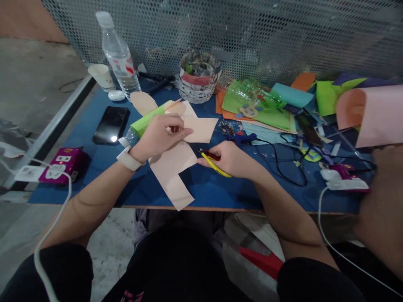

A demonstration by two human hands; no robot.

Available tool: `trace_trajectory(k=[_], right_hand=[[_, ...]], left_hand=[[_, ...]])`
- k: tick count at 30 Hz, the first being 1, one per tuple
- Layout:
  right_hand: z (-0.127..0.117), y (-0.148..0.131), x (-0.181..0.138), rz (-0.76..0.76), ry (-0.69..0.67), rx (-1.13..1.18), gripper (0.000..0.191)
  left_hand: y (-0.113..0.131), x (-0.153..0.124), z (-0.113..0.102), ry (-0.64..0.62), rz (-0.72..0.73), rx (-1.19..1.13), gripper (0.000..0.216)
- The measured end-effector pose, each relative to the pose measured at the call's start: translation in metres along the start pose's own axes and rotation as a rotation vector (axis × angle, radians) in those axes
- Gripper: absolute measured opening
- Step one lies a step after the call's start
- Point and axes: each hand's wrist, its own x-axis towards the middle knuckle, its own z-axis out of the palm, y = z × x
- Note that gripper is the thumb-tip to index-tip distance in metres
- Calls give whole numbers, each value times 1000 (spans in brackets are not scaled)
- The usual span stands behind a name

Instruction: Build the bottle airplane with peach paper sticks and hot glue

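My left hand (160,136) rests on a peach cross-shaped paper sheet (174,167) on the blue table (220,188), fingers curled and pinching the paper near its middle. A white watch band circles that wrist. My right hand (231,159) lies just right of the sheet, closed round yellow-handled scissors (214,162) whose tips point left toward the paper. A green paper roll (146,121) lies behind my left hand.
Back left stand a water bottle (118,54), a paper cup (101,76) and a phone (111,124). A woven basket (198,77) sits at the mesh wall. Coloured paper sheets (261,109) pile at right. A purple power strip (64,163), a glue gun (341,176) and another person's arm (382,209) are nearby.
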Motion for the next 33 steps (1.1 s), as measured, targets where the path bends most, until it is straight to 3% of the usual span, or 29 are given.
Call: trace_trajectory(k=[6,16,24,33], right_hand=[[-7,0,-3,13,20,-47,88],[-13,-3,0,71,-59,-178,88],[-14,0,3,123,-101,-141,85],[-16,-6,0,186,-128,-101,80]], left_hand=[[-5,-2,8,46,9,10,46],[-4,-5,13,50,60,40,39],[-5,-6,17,62,54,44,40],[-9,-7,23,171,22,125,43]])
